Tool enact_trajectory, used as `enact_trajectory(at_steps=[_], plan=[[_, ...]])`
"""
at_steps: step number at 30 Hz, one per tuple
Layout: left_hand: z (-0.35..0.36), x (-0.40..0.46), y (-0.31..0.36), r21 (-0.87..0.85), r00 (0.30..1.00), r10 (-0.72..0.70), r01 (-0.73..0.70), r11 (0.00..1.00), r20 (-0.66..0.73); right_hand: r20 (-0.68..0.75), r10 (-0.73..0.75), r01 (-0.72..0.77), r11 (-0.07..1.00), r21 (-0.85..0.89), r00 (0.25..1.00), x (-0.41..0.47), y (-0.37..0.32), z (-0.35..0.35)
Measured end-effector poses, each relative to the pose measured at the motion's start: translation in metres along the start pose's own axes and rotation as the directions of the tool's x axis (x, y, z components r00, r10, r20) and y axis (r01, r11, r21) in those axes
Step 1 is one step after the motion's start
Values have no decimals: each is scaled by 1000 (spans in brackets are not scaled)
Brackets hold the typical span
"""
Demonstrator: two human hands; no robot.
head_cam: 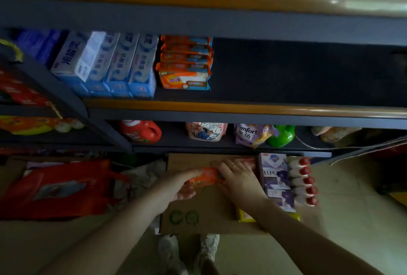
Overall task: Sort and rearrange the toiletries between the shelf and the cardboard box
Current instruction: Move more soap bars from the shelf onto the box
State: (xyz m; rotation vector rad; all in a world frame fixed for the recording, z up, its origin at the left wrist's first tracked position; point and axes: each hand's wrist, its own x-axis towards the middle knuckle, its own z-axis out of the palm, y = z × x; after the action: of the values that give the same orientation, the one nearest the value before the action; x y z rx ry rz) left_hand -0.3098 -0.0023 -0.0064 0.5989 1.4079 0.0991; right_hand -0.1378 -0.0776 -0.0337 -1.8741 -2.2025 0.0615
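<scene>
Feet: 2 pale shoes [189,250] at bottom centre, on a light floor, just in front of the box.
Cardboard box: open brown box [198,215] on the floor at the foot of the shelf unit; 2 green recycling marks on its near flap.
Left hand: left hand [182,186] reaches into the box, fingers curled round 1 orange pack [207,176], gripping its left end.
Right hand: right hand [237,178] lies on the pack's right end, ring on 1 finger; fingers bent over it, but can't tell if it truly grips.
Orange pack: inside the box, mid-left, between both hands. More orange packs may lie under it; blurred.
Box, right side: 3 purple soap cartons [275,180] in a row near to far, then 5 white bottles w/ red caps [305,181] beside them. 1 yellow pack [244,216] peeks out under the right forearm.
Left of box: 1 red bag [59,186] on the floor.
Low shelf: 1 red detergent jug [141,131], 1 pink refill pouch [206,131], 1 purple Comfort pouch [248,135], 1 green bottle [282,136]; further items at far right unclear.
Middle shelf: approx. 4 blue-white cartons [114,63] standing side by side at left; touching them, a stack of 4 orange packs [185,63]. Right part of this shelf [242,106] is dark.
</scene>
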Motion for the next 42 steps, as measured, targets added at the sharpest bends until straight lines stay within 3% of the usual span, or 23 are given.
enact_trajectory(at_steps=[3, 6, 8, 13, 18, 22, 25, 28, 30, 31, 33, 35, 36, 37, 39, 42], plan=[[-5, 38, -6, 51, 1000, -6, 8, 999, -30, 140, 113, -118, 993, 23, 984, 6, 8, 45], [-10, 76, -13, 273, 989, 140, -122, 954, -51, 305, 250, -275, 960, 41, 919, 19, 19, 85], [-12, 96, -14, 323, 968, 243, -211, 923, -60, 389, 296, -319, 948, -7, 872, 26, 32, 116], [-23, 133, -20, 251, 951, 303, -278, 927, -66, 581, 318, -363, 931, -40, 749, 32, 69, 178], [-24, 153, -29, 247, 952, 304, -289, 925, -25, 661, 254, -461, 874, 157, 706, 36, 104, 202], [-24, 159, -32, 224, 959, 284, -274, 935, -17, 693, 293, -345, 936, -68, 658, 43, 112, 206], [-28, 147, -29, 235, 954, 300, -289, 928, -8, 608, 325, -378, 925, -44, 724, 47, 93, 189], [-36, 115, -14, 278, 910, 415, -398, 874, -4, 286, 303, -383, 877, 290, 909, 55, 57, 136], [-43, 87, 2, 397, 813, 582, -533, 747, -3, 23, 255, -239, 870, 432, 967, 65, 33, 79], [-48, 71, 11, 503, 726, 687, -592, 630, -6, -85, 235, -173, 877, 449, 968, 71, 23, 50], [-60, 40, 31, 730, 443, 896, -617, 296, 12, -256, 214, -84, 895, 439, 943, 86, 9, -5], [-70, 13, 53, 851, 130, 987, -525, -11, 93, -386, 174, -28, 934, 356, 906, 106, 1, -42], [-76, 4, 64, 871, 28, 989, -478, -117, 148, -416, 149, -20, 954, 300, 897, 117, -1, -52], [-81, -2, 76, 883, -23, 979, -430, -191, 201, -425, 132, -30, 971, 237, 896, 129, -2, -59], [-89, -5, 99, 917, 14, 964, -313, -249, 266, -386, 119, -83, 991, 109, 915, 152, -5, -61], [-95, -2, 125, 957, 194, 945, -175, -229, 262, -169, 171, -164, 985, 55, 971, 182, -12, -58]])
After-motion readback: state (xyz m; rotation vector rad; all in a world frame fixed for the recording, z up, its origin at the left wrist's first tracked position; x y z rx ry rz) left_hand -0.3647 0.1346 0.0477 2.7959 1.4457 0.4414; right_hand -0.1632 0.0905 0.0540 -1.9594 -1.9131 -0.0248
